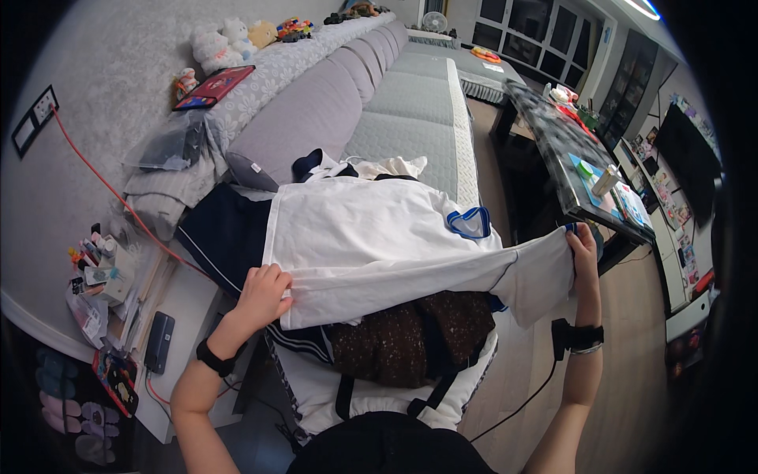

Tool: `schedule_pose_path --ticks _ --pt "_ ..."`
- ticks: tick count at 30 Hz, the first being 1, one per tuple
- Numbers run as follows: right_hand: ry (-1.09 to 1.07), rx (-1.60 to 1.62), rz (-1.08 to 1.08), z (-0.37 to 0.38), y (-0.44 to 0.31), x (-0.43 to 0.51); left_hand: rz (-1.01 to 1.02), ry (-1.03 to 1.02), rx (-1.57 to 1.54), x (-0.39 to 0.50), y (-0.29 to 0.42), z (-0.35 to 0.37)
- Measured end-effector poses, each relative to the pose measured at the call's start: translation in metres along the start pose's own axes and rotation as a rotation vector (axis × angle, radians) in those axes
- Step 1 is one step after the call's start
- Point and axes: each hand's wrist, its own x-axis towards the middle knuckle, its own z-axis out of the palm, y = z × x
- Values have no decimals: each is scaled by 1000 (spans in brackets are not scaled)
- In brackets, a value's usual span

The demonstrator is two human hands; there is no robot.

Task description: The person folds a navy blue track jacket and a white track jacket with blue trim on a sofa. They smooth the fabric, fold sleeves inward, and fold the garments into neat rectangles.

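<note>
A white short-sleeved shirt point(367, 225) with a blue-trimmed collar point(469, 223) lies spread sideways in front of me. My left hand point(264, 294) pinches its near side close to the hem. Out to the right, my right hand point(582, 246) grips the blue-edged cuff of a sleeve and holds that sleeve stretched off the pile. Beneath the shirt are a dark brown speckled garment point(402, 346) and a navy garment point(222, 237) with white stripes. Further navy and white clothes point(331, 166) are bunched beyond the shirt.
A grey sofa point(408, 106) with a long backrest cushion point(302, 118) stretches away ahead. To the right stands a dark marble-patterned table point(539, 130) with a can point(606, 180). At left, a white side table point(195, 296) holds a dark case point(160, 342); a red cable point(127, 204) hangs from the wall socket.
</note>
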Motion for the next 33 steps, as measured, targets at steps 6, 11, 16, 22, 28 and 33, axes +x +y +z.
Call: schedule_pose_path --ticks 6,11,16,22,28,33 --pt "12 4 -1 -4 4 -6 1 42 6 5 8 -18" --pt "212 -215 -171 -2 -19 3 -56 373 -35 23 -4 -93" --pt "392 -92 -576 -9 -101 53 -127 631 -89 81 -30 -209" --pt "287 239 -529 -47 -148 2 36 726 -502 32 -36 -264" --pt "-282 408 -562 -42 -132 -110 53 621 -881 -49 -2 -237" --pt "-543 51 -382 -8 -128 -132 -51 341 -979 -41 -2 -207"
